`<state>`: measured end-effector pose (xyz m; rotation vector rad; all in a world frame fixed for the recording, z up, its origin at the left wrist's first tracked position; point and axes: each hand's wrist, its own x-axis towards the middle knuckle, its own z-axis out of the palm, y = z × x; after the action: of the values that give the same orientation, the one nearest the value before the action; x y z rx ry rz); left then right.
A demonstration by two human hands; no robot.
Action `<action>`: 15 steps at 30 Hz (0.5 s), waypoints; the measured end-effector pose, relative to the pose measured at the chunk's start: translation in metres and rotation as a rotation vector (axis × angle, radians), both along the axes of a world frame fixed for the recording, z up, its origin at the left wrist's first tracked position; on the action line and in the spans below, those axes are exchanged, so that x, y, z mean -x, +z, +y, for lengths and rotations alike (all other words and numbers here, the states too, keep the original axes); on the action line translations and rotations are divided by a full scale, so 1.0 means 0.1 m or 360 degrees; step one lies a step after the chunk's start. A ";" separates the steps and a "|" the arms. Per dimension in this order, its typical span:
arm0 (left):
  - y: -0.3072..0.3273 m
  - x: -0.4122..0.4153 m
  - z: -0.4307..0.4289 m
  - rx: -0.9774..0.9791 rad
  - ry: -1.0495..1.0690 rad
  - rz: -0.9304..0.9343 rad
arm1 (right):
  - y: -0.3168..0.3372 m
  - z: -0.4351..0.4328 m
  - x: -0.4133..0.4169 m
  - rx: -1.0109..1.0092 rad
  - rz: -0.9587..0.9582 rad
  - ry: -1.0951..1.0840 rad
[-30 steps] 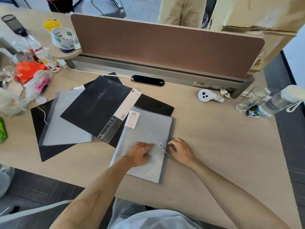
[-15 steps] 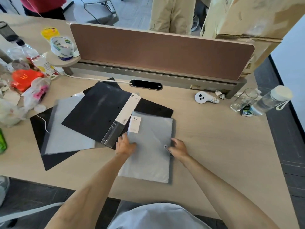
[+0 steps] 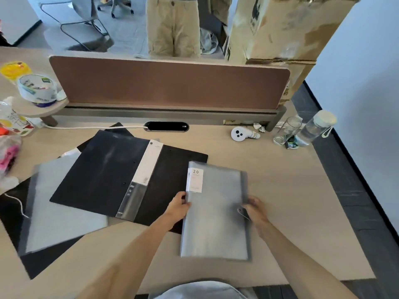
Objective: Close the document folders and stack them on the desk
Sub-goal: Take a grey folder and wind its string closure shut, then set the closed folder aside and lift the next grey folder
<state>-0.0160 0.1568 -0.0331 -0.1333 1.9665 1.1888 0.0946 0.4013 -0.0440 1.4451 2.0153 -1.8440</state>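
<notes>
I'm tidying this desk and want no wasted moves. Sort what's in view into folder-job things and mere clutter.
Job: grey folder marked 20, gripped at its sides by left hand and right hand; open black folder; second grey folder, left.
Clutter: tape roll; drinking glass; water bottle; white cable.

Single head-worn wide-angle view, looking forward and down over surface [image 3: 280, 190], close above forearms, partition [image 3: 168, 83] beyond.
</notes>
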 end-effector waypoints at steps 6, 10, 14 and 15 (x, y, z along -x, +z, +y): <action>0.13 -0.12 0.76 -0.0015 -0.0274 0.0093 | 0.20 0.62 -0.22 0.0016 0.0114 -0.0252; 0.13 -0.22 1.16 -0.0006 -0.0317 0.0155 | 0.32 0.97 -0.30 -0.0045 0.0141 -0.0198; 0.05 -0.31 1.44 0.0084 -0.0260 0.0120 | 0.18 1.26 -0.34 -0.0094 0.0096 -0.0023; 0.07 -0.32 1.47 0.0135 -0.0259 0.0141 | 0.14 1.30 -0.33 -0.0193 0.0071 0.0111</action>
<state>0.0160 0.3034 -0.0264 0.0361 2.0638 1.0222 0.1280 0.5312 -0.0303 1.3530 2.2045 -1.7706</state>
